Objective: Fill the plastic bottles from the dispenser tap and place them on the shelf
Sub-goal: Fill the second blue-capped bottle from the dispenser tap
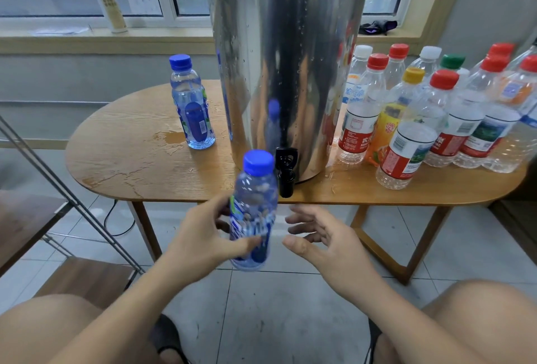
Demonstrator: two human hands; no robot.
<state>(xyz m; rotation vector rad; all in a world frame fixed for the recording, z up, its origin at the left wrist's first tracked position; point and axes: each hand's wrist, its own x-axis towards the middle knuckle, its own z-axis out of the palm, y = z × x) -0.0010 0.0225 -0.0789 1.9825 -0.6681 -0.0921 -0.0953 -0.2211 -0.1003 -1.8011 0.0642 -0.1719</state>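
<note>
1. Blue-capped bottle (253,212) is hanging upright before the table edge (174,198), just left of the black tap (286,173).
2. Left hand (200,238) is gripping its label; right hand (322,241) is hovering alongside, fingers spread, holding nothing.

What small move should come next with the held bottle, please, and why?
Probably swing the bottle left toward the shelf: the left hand grips it, its blue cap is on, it looks full, and the right hand is open.

Wet wooden table (116,145), pump bottle (109,0) on windowsill (174,33), dark cloth (377,26), tiled floor (276,305)
</note>
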